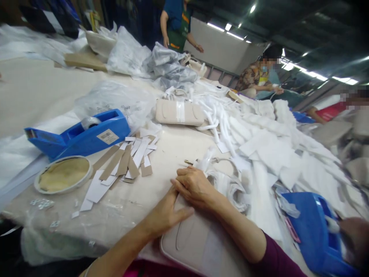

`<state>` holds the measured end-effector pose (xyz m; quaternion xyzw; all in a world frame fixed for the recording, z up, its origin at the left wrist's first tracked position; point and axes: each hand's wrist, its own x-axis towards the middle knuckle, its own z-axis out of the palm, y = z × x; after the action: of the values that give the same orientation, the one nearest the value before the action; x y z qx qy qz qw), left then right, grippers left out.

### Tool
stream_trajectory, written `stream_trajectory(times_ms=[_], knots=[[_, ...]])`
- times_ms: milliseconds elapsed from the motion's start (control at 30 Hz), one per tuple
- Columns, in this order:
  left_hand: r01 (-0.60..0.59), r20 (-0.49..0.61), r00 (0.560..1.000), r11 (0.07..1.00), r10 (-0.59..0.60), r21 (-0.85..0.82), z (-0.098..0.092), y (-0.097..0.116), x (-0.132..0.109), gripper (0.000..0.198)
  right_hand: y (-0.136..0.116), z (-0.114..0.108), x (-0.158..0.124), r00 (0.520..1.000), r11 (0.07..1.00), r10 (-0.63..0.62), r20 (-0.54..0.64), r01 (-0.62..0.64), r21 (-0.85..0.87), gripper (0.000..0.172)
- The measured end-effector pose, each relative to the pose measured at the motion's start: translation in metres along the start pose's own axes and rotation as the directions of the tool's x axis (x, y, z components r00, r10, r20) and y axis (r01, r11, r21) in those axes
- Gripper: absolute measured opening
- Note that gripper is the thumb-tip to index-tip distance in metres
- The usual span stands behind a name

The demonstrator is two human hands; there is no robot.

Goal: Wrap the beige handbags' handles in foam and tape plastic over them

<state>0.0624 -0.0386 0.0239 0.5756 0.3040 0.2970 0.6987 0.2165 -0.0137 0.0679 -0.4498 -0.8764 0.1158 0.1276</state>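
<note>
A beige handbag (190, 240) lies in front of me, with a clear or whitish wrap across its middle. My left hand (165, 213) rests on its left edge, thumb stretched over the surface, fingers reaching forward and partly covered. Above those fingertips, my right hand (198, 186) is closed at the bag's far edge. What it pinches is hidden. Just beyond are a small brass-coloured metal piece (188, 162) and a bundle of white wrapped strap (235, 192). Farther off lies a second beige bag (165, 112) with a white band around its middle.
At left stand a blue tape dispenser (86, 134), a round dish of yellowish material (65, 175) and card strips (123, 163). White foam sheets (271, 154) cover the right side, beside another blue dispenser (311, 227). Plastic bags (129, 54) and several people are beyond.
</note>
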Motion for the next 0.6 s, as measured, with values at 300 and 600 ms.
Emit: stream_trajectory(times_ms=[300, 600], knots=[[0.065, -0.095, 0.995, 0.968, -0.043, 0.243, 0.008, -0.002, 0.003, 0.083, 0.008, -0.067, -0.059, 0.351, 0.934, 0.358, -0.866, -0.147, 0.326, 0.029], [0.185, -0.061, 0.982, 0.976, -0.179, 0.118, 0.007, 0.004, 0.008, 0.093, 0.017, -0.013, -0.222, 0.165, 0.102, 0.984, -0.066, -0.221, 0.97, 0.074]])
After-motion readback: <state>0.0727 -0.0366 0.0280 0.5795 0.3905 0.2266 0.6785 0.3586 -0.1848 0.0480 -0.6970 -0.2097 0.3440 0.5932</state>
